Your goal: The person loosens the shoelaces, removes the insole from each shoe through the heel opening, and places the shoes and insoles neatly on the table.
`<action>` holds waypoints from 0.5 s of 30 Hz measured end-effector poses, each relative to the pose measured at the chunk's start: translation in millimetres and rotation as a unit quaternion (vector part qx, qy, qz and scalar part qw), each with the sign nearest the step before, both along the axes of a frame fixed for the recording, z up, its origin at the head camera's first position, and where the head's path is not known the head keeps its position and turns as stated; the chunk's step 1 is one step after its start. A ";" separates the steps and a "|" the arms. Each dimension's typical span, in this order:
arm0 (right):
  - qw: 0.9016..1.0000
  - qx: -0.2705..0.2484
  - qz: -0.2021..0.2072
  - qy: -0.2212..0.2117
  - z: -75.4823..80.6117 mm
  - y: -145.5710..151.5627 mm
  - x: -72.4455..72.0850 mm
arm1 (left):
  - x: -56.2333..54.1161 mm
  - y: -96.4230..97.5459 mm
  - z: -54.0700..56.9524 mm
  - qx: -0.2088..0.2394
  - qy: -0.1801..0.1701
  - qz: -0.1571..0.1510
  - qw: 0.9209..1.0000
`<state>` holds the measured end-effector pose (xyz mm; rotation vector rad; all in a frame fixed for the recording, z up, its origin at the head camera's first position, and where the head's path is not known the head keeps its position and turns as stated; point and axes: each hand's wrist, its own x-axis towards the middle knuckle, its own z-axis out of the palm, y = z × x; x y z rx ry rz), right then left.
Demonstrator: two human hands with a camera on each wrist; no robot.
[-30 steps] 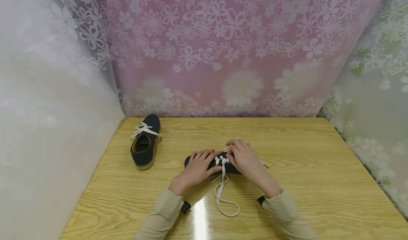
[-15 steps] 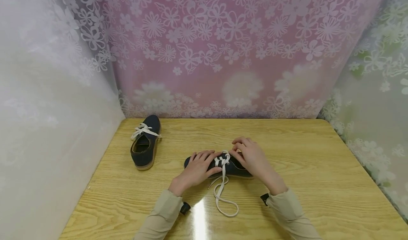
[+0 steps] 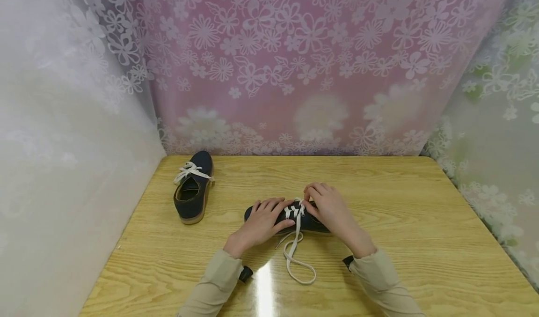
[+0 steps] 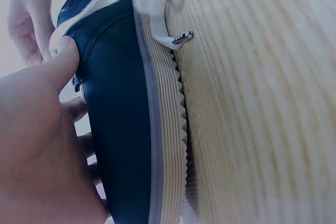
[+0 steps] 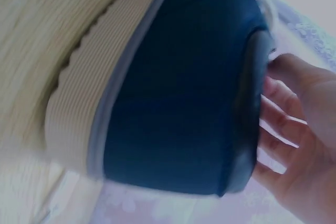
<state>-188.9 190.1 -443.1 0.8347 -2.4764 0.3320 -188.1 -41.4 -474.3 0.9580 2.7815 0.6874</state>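
Note:
A dark navy shoe (image 3: 312, 224) with white laces lies across the table, its toe to the left. My left hand (image 3: 262, 219) holds its front part, with the thumb by the laces and the fingers over the far side. In the left wrist view the thumb (image 4: 67, 59) presses near the lace. My right hand (image 3: 332, 210) is at the top eyelets, thumb and forefinger pinching the white shoelace (image 3: 298, 223) there. One lace end hangs over the near side and loops on the table. The right wrist view shows the heel (image 5: 173, 124) beside curled fingers.
A second navy shoe (image 3: 189, 209), its white laces tied in a bow, stands at the table's back left. The wooden table (image 3: 421, 223) is enclosed by floral curtains (image 3: 286, 97) at the back and sides.
My right hand drew back from the laces to the right, then came in again to the top eyelets. My left hand stayed on the shoe's front.

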 end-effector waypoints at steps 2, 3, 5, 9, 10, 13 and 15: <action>0.999 0.014 -0.011 0.038 -2.6 2.3 -2.3 | -0.3 0.4 -0.7 -0.002 0.002 -0.001 1.000; 0.998 0.020 -0.017 0.052 -3.8 3.4 -3.2 | -0.4 0.6 -0.8 -0.003 0.002 -0.002 1.000; 0.997 0.029 -0.025 0.060 -5.2 5.3 -4.2 | -0.6 0.7 -1.2 -0.005 0.003 -0.003 1.000; 0.999 0.014 -0.032 0.000 -4.4 6.4 -3.4 | -0.5 0.1 -0.6 -0.006 0.002 -0.002 1.000; 0.999 0.008 -0.037 -0.020 -3.8 6.4 -3.0 | -0.3 -0.1 -0.1 -0.006 0.002 -0.001 1.000; 0.996 -0.006 -0.053 -0.067 -1.1 6.4 -1.2 | -0.5 -0.6 0.4 -0.005 0.001 0.001 1.000; 0.995 -0.005 -0.055 -0.086 0.2 6.2 -0.5 | -0.3 -0.7 1.0 -0.006 0.001 0.001 1.000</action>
